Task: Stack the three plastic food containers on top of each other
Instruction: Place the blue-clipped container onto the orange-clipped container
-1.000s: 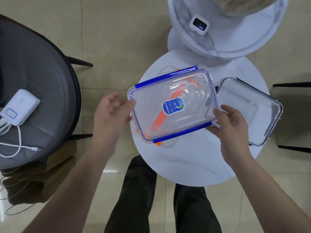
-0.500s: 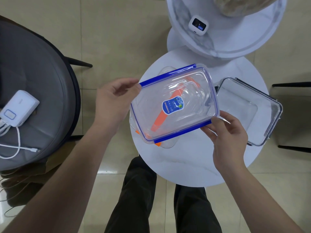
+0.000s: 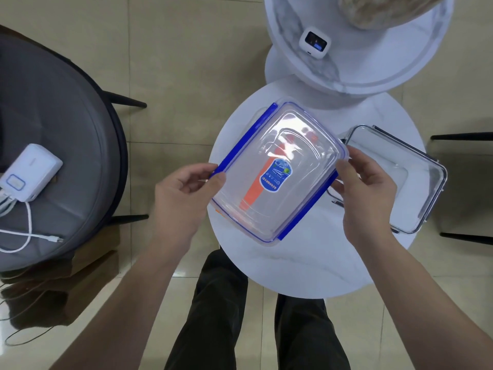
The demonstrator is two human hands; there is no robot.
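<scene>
Blue-edged and see-through, the blue box (image 3: 277, 172) is gripped by two hands, the left hand (image 3: 184, 190) pinching its left edge with closed fingers (image 3: 217, 180) and the right hand (image 3: 365, 188) clamped on its right edge, likely so it stays level. It sits over the orange box (image 3: 253, 190) on the round white surface (image 3: 306, 263), seemingly to line them up. To the right, near but apart, the clear box (image 3: 416, 166) waits, probably to go on next.

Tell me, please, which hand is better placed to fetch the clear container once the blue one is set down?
Probably the right hand: it sits beside the clear container, while the left hand grips the blue container on its far side.
</scene>
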